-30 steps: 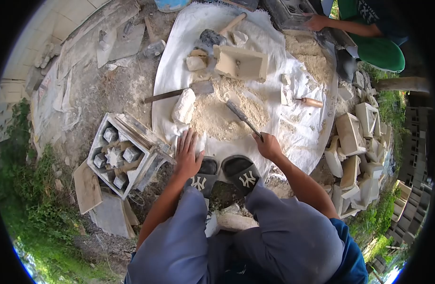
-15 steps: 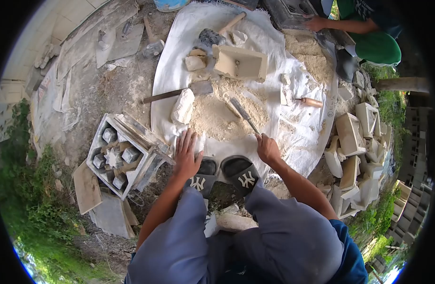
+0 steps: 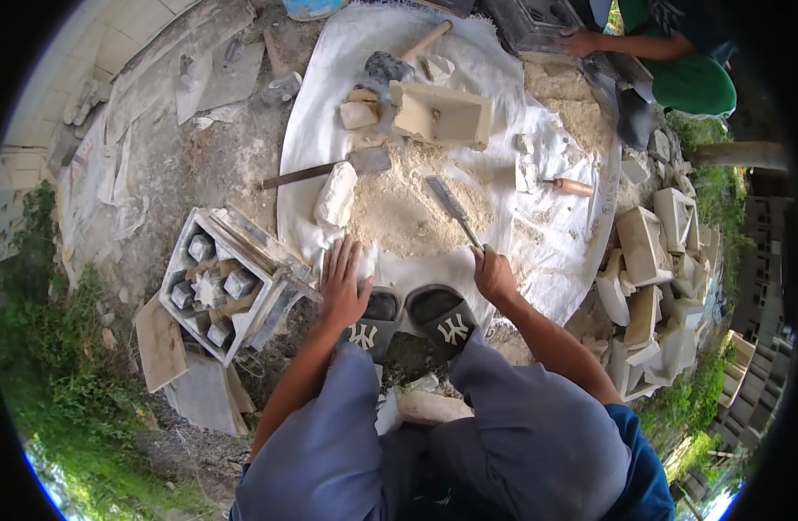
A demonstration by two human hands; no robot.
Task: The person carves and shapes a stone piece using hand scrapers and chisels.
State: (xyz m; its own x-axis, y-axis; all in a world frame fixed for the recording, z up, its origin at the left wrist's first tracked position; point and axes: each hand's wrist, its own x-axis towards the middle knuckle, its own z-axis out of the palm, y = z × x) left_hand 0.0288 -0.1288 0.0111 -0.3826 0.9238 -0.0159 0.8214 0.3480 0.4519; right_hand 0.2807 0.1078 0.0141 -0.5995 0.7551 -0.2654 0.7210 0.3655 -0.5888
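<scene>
My right hand [image 3: 495, 273] is closed around the end of a long flat-bladed metal tool [image 3: 451, 207]. Its blade points away from me over pale powder [image 3: 407, 221] heaped on a white sheet [image 3: 308, 122]; whether it touches the powder I cannot tell. My left hand [image 3: 341, 276] rests flat on the sheet's near edge, fingers stretched out and holding nothing. Just beyond its fingertips lies a rough whitish block [image 3: 336, 195]. A hammer-like tool with a dark handle [image 3: 308, 175] lies behind that block.
A hollow pale box-shaped block [image 3: 442, 113] sits on the sheet's far part. A wooden-handled tool [image 3: 571, 187] lies at right. Hollow block pieces [image 3: 646, 247] are piled beyond the sheet. A hexagonal mold [image 3: 212, 282] stands left. Another person's hand [image 3: 579, 42] is at top right.
The blade in my right hand has shifted slightly to the right, and the pale powder along its left side no longer shows. My left hand has stayed in place.
</scene>
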